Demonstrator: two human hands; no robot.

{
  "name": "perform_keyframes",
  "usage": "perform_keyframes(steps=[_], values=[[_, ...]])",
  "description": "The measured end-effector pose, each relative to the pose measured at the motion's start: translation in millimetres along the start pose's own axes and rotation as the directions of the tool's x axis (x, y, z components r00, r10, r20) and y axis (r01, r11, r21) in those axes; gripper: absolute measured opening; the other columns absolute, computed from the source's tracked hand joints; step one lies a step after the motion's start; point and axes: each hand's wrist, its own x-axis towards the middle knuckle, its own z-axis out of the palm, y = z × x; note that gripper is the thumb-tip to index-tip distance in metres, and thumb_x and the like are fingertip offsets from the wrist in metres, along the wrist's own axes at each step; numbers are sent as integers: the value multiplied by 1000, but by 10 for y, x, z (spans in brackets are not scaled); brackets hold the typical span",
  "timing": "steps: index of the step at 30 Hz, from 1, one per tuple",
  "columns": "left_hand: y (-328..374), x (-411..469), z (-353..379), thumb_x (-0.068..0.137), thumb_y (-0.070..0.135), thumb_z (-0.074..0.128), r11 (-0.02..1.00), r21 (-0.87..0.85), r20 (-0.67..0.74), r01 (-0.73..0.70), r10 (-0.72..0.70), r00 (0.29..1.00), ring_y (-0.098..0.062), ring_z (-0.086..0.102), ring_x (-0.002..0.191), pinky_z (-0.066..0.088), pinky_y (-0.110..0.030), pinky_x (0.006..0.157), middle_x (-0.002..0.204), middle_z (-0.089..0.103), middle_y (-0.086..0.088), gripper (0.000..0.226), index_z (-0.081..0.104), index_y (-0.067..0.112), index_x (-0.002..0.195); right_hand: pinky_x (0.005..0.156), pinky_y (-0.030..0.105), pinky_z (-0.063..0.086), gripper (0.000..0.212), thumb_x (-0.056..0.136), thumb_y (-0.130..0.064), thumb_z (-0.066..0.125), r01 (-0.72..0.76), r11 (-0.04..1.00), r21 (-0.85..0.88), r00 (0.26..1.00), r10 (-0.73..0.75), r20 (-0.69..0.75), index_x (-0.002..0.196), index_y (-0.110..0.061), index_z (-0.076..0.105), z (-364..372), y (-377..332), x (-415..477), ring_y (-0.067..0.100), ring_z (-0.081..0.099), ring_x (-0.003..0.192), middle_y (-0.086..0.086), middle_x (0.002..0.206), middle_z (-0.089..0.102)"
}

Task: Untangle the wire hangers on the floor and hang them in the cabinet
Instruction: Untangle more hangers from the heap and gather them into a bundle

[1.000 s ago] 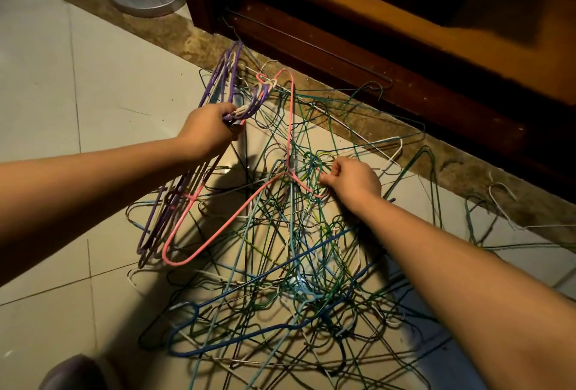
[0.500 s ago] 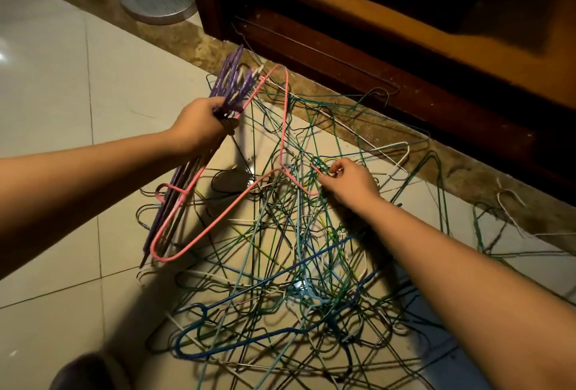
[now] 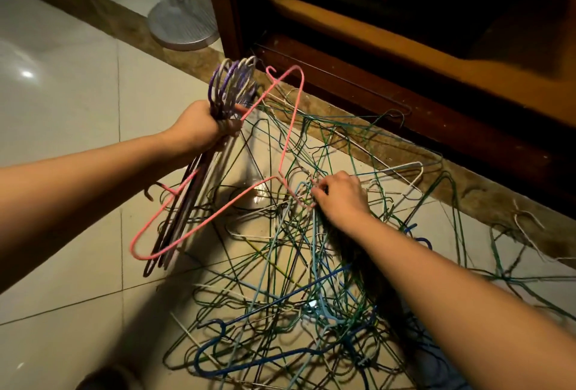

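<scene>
Head view: the left hand (image 3: 199, 127), fingers clenched round a bundle of purple and white hangers (image 3: 232, 84), has hauled it higher at centre left of the frame, drawing the pink hanger (image 3: 291, 121) up out of the tangle of wire hangers (image 3: 296, 280) on the floor (image 3: 62, 77) below the cabinet (image 3: 374, 77). The right hand (image 3: 341, 196) remains mid-frame, fingers pinching wires at the pink hanger's lower corner. That corner looks like the last snag, so nothing hangs in the cabinet yet.

Thin coated wire hangers (image 3: 299, 268), glossy pale floor tiles (image 3: 62, 102), dark varnished wood cabinet (image 3: 405, 99), ribbed metal fan base (image 3: 184, 23).
</scene>
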Motion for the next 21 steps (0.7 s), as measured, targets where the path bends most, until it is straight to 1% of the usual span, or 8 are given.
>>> perform_keyframes(steps=[2,4,7,9,12,15,19,21], values=[[19,-18,-67,91,2,53,1000,-30,18,-9,9,1000,-4,44,43,36,-15,40,56,57,5,25,60,14,112,86,31,37,28,96,-37,45,-38,990,135,999,34,34,108,-18,61,-14,-42,29,26,47,109,7,115,56],[32,-34,-157,91,3,53,1000,-21,10,-16,16,1000,-4,43,43,36,-15,39,57,57,3,25,60,15,112,69,30,38,19,96,-33,47,-67,932,357,997,50,56,91,-20,59,-50,-67,48,25,55,90,4,95,61],[33,-38,-328,92,5,52,1000,-4,-50,1,-1,999,-4,42,42,37,-13,38,67,56,-4,23,59,13,112,56,28,41,23,97,-25,48,-96,706,702,995,74,62,74,-22,54,-158,-188,54,16,54,62,-1,70,59],[14,-26,-449,93,5,51,1000,-18,-92,17,-19,996,0,43,38,37,-12,39,71,60,-4,23,58,9,115,47,21,42,24,98,-21,46,-98,585,805,994,92,53,75,-21,54,-242,-315,65,12,53,56,0,66,57],[-32,5,-639,93,4,51,999,-43,-132,26,-31,991,1,44,35,37,-11,38,67,64,-1,23,58,6,115,40,15,40,25,99,-19,43,-79,480,874,995,98,36,77,-19,55,-346,-483,73,10,51,53,2,66,55],[-39,14,-769,94,4,49,1000,-19,-123,-5,2,992,0,42,36,36,-12,38,72,61,-7,15,60,12,100,41,14,41,26,99,-20,43,-52,442,896,993,114,1,77,-18,57,-454,-571,79,9,49,52,2,65,52],[-32,83,-769,92,3,50,994,98,-144,-54,67,987,-8,42,46,36,-15,40,67,57,-3,19,60,18,91,40,14,38,30,98,-24,45,-6,468,884,983,163,-80,72,-14,57,-710,-680,115,3,45,42,-1,59,49],[3,136,-727,92,3,50,985,148,-124,-84,103,987,-12,42,53,34,-14,41,65,56,0,19,60,19,96,41,16,39,33,98,-26,46,21,542,840,971,190,-146,68,-15,57,-851,-732,127,6,45,45,-2,57,49]])
